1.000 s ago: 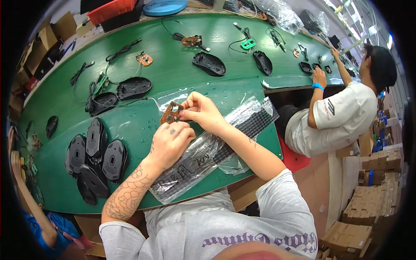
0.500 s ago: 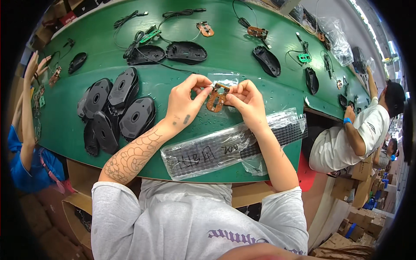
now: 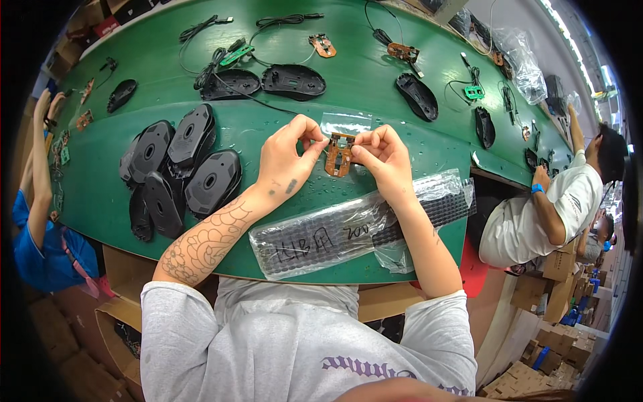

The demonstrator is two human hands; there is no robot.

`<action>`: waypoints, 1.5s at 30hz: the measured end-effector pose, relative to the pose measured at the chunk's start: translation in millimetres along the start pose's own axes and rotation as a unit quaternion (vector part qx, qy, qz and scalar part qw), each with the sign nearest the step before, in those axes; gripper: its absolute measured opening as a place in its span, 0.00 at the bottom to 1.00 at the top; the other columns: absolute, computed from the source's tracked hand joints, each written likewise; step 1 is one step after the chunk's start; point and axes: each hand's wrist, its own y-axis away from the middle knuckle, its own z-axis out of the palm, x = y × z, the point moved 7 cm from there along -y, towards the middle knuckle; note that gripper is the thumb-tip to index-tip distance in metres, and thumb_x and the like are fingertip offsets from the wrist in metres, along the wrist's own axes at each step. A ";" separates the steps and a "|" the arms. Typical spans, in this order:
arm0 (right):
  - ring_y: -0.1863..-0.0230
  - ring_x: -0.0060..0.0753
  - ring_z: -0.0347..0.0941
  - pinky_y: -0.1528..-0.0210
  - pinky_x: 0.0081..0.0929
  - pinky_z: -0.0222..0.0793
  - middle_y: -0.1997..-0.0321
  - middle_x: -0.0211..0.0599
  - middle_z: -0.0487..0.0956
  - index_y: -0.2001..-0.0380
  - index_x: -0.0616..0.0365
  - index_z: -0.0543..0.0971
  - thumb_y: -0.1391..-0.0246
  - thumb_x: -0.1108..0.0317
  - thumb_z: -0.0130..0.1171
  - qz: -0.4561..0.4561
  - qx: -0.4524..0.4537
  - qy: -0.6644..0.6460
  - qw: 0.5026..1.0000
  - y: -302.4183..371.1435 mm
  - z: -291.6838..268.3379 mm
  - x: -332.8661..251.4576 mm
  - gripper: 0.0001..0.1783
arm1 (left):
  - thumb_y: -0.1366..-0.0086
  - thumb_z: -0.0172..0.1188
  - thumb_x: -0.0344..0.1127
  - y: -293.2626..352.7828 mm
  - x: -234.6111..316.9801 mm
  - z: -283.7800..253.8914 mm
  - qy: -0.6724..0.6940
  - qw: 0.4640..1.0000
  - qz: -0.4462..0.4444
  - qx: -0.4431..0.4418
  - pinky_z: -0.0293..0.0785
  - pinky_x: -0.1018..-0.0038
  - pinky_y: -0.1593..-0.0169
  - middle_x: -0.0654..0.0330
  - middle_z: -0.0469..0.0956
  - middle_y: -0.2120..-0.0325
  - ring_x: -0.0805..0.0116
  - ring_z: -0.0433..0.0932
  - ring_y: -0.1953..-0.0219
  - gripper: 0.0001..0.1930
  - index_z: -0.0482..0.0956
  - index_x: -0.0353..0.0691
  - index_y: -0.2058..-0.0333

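An orange-brown mouse circuit board (image 3: 338, 162) is held above the bench, upright in front of me. My right hand (image 3: 382, 155) pinches its right edge between thumb and fingers. At the board's upper left corner, my left hand (image 3: 292, 149) has thumb and forefinger pressed together. A black cable (image 3: 261, 102) runs from the far side to behind this hand, which appears to pinch its end; the tip itself is hidden. Behind the board lies a small clear plastic bag (image 3: 347, 123). Black mouse shells (image 3: 213, 179) are piled left of my left forearm.
A plastic-wrapped sheet of small black pieces (image 3: 321, 240) lies between my forearms and under the right one. On the far green strip are open mouse shells (image 3: 293, 82), coiled cables (image 3: 288, 20) and more boards (image 3: 403, 52). Co-workers (image 3: 549, 208) sit on both sides.
Shells, boards and cables on the far strip have shifted slightly right. The held board has tilted a little and come slightly lower, with both hands still at it. The left co-worker's hands have moved.
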 end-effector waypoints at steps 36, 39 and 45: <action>0.64 0.24 0.75 0.57 0.22 0.76 0.62 0.37 0.80 0.75 0.54 0.63 0.47 0.81 0.62 -0.013 0.006 0.055 0.998 0.8 -2.3 -0.2 0.17 | 0.39 0.60 0.23 5.9 -2.6 7.9 -0.001 0.999 -0.014 -0.032 0.65 0.80 0.69 0.68 0.73 0.76 0.77 0.68 0.74 0.07 0.72 0.40 0.65; 0.64 0.24 0.75 0.58 0.22 0.76 0.63 0.36 0.80 0.75 0.54 0.64 0.47 0.80 0.62 -0.023 -0.004 0.107 0.994 -1.4 -3.3 0.8 0.16 | 0.40 0.58 0.23 7.1 -4.4 10.8 0.010 0.998 -0.015 -0.057 0.68 0.73 0.70 0.65 0.72 0.76 0.71 0.70 0.75 0.08 0.70 0.42 0.64; 0.63 0.29 0.78 0.55 0.23 0.75 0.64 0.36 0.79 0.73 0.56 0.66 0.47 0.79 0.63 0.007 -0.008 0.043 0.999 1.6 7.9 -4.9 0.14 | 0.40 0.54 0.21 8.7 17.7 -0.5 -0.083 0.990 0.114 -0.011 0.69 0.70 0.69 0.61 0.72 0.70 0.65 0.72 0.74 0.10 0.69 0.41 0.61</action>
